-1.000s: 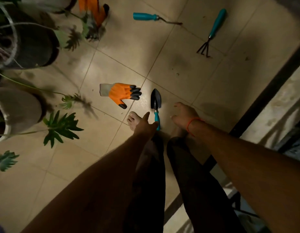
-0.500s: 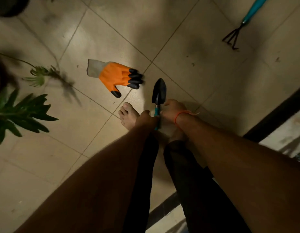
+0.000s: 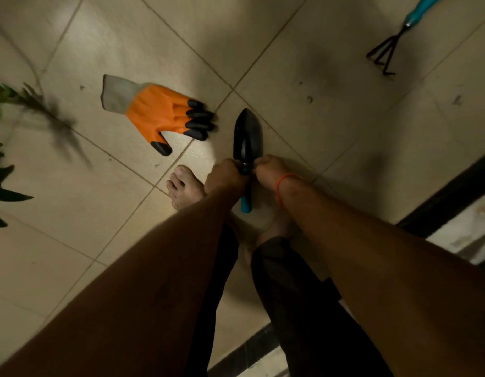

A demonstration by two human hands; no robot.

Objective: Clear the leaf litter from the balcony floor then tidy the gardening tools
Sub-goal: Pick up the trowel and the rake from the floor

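Observation:
A small trowel [image 3: 248, 134] with a black blade and a teal handle lies on the tiled floor just ahead of my feet, blade pointing away. My left hand [image 3: 225, 176] grips it at the top of the handle from the left. My right hand [image 3: 268, 170], a red thread on its wrist, holds the neck from the right. An orange glove [image 3: 157, 112] with black fingertips lies flat to the trowel's left. A hand rake [image 3: 385, 53] with a teal handle lies at the top right.
Green plant leaves [image 3: 7, 191] reach in from the left edge, blurred. A black threshold strip [image 3: 453, 191] runs along the right side. My bare left foot [image 3: 184, 186] stands beside the trowel. Small dark specks [image 3: 310, 99] dot the tiles.
My view has dropped closer to the floor. Both hands have closed in on the trowel, from the handle up to its neck. The pots and the far tool have left the view.

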